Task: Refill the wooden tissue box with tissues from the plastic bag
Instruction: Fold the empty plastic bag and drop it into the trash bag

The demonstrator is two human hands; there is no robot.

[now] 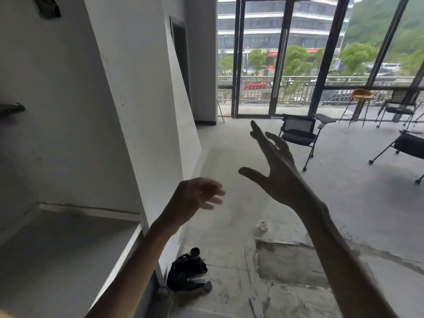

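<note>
No wooden tissue box, plastic bag or tissues show in the head view. My left hand (197,198) is raised at mid-frame with loosely curled, spread fingers and holds nothing. Further forward and to the right, my right hand (278,171) is stretched out with its fingers and thumb apart, also with nothing in it. Both bare forearms rise from the bottom edge over a grey concrete floor.
A grey ledge (57,255) lies at the lower left beside a slanted white wall (142,99). A black object (187,269) and a small white thing (263,226) lie on the floor. Black wheeled chairs (298,134) and an orange stool (361,95) stand before glass doors (259,65).
</note>
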